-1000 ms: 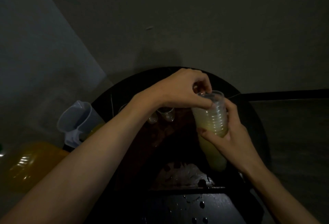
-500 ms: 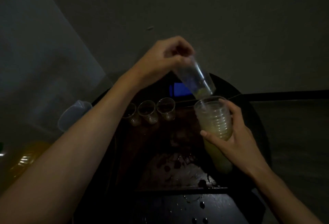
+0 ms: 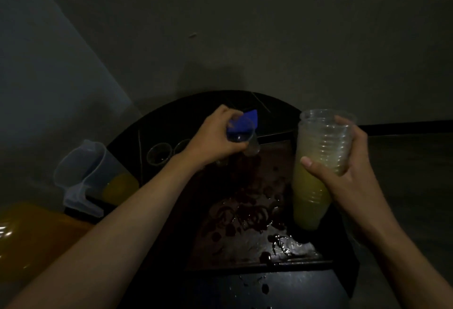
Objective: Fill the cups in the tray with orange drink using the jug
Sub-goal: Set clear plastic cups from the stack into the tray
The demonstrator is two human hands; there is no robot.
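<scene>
While R hand (image 3: 348,173) fingers wrap the cup stack (image 3: 321,142), L hand (image 3: 215,142) fingers clamp one cup (image 3: 242,133) over tray (image 3: 272,164).

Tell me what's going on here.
A person is stocking the tray. The left hand holds one clear cup over its far end, beside cups standing there, seemingly empty. The right hand grips a stack of more. The jug, part full of orange drink, stands untouched at the left.
</scene>
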